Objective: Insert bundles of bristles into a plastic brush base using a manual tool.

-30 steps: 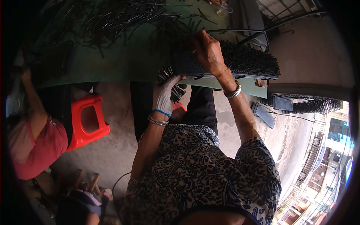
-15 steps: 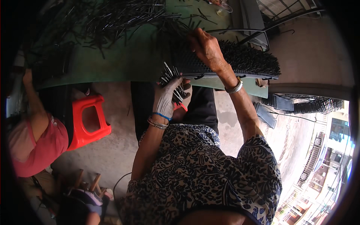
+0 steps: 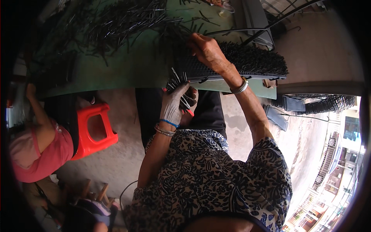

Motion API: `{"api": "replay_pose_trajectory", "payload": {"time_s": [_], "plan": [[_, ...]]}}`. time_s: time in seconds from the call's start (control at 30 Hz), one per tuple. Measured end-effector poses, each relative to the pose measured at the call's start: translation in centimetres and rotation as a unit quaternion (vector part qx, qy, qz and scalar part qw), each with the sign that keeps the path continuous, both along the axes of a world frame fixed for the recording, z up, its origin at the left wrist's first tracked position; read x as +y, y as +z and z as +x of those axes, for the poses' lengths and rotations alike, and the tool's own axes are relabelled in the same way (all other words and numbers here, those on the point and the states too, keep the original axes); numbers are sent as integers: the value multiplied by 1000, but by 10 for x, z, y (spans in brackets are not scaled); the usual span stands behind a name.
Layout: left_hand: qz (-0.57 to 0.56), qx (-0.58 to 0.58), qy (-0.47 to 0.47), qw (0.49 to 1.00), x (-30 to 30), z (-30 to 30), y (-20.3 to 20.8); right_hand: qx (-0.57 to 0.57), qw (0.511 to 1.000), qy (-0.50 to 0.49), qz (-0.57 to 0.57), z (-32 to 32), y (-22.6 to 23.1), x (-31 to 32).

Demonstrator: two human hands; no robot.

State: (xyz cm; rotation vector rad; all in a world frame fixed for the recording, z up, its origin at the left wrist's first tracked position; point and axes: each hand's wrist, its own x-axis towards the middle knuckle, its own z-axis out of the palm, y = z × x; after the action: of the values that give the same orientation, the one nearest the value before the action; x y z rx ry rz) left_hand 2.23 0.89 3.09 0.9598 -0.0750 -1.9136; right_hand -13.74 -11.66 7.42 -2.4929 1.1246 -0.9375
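My left hand (image 3: pixel 173 103), in a pale knitted glove with dark fingers, is closed round a bundle of thin black strips (image 3: pixel 176 80) just off the table's near edge. The strips fan out past the fingers, and a few catch the light. Bare, with a metal band at the wrist, my right hand (image 3: pixel 210 52) bends its fingers inward over a black perforated panel (image 3: pixel 199 66). Whatever its fingertips pinch is hidden. Upright black strips (image 3: pixel 259 58) densely cover the panel's right part, while holes show on the part beside my right hand.
A heap of loose black strips (image 3: pixel 123 25) lies across the green table (image 3: pixel 127 73). Black bars (image 3: pixel 247 30) rise behind the panel. A red plastic stool (image 3: pixel 96 131) stands at left, where a person in pink (image 3: pixel 50 152) sits close to the table.
My right hand has shifted slightly left and down over the panel. The left hand still grips its bundle, tilted a little differently. The whole view has moved slightly.
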Motion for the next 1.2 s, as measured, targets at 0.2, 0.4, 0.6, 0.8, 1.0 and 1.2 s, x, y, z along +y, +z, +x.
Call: {"api": "replay_pose_trajectory", "payload": {"time_s": [0.2, 0.4, 0.6, 0.8, 1.0, 1.2], "plan": [[-33, -43, -16, 998, 2, 3, 0, 87, 996, -11, -2, 6, -9, 7], [-36, -41, -23, 998, -1, 3, -9, 97, 986, -75, -112, 8, -16, 12], [-46, -39, -52, 997, -2, 4, -10, 117, 968, -156, -156, 4, -30, 14], [-38, -51, -41, 997, -1, 0, 3, 148, 960, -180, -157, 11, -28, 12], [-20, -45, -46, 998, 0, 2, 1, 148, 960, -169, -167, 12, -33, 10], [-38, -54, -62, 996, 0, 4, -1, 137, 958, -217, -125, 9, -36, 17]]}}
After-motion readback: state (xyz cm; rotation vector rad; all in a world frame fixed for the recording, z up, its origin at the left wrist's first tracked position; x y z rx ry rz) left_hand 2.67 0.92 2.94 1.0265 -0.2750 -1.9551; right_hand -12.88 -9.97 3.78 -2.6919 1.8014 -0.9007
